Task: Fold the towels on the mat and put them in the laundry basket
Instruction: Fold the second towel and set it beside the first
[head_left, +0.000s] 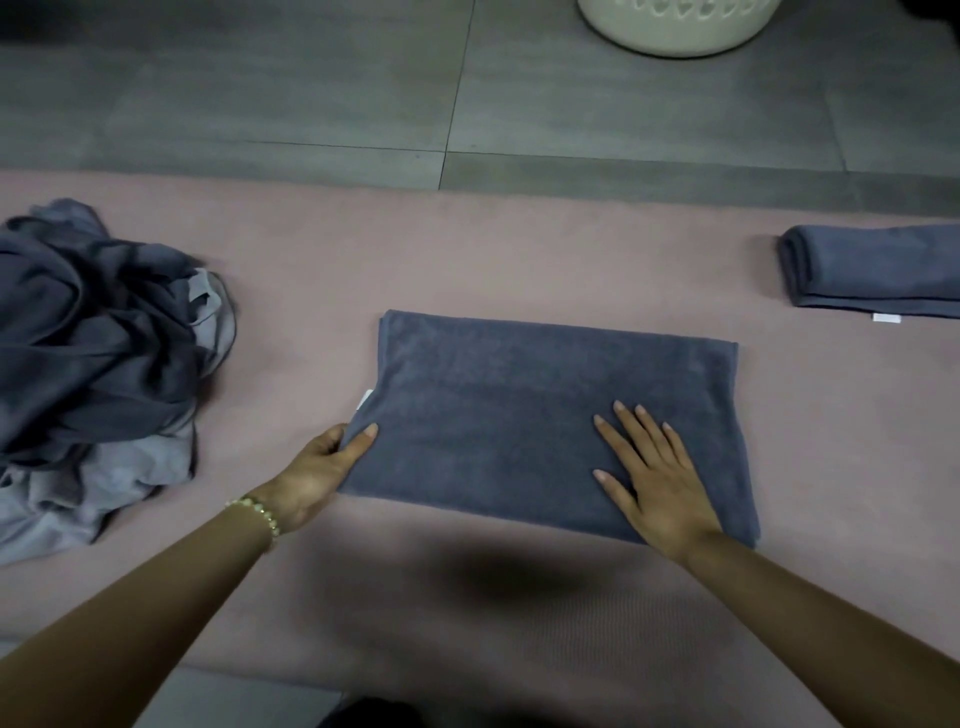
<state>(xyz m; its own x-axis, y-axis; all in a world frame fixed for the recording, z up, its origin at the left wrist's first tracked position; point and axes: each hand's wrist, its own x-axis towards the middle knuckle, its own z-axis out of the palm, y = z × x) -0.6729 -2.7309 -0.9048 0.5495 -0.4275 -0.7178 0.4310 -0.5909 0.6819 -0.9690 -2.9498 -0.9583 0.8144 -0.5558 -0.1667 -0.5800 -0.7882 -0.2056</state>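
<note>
part-folded towel (519, 405) lies at the centre of the mat (519, 249), long axis running 9 to 3 o'clock.
left hand (317, 467) pinches its 9 o'clock end, right hand (654, 478) presses flat toward the 3 o'clock end; hands well apart. laundry basket (675, 31) waits at 1 o'clock, off the mat.

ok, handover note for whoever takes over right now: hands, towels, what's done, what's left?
Hands: left hand pinches the left edge of the half-folded towel in the middle of the mat; right hand presses flat on it.
Done: one folded towel lies at the mat's right edge.
Left: finish this fold, fold the crumpled pile on the left, move all into the laundry basket on the floor beyond; its inside is out of view.
</note>
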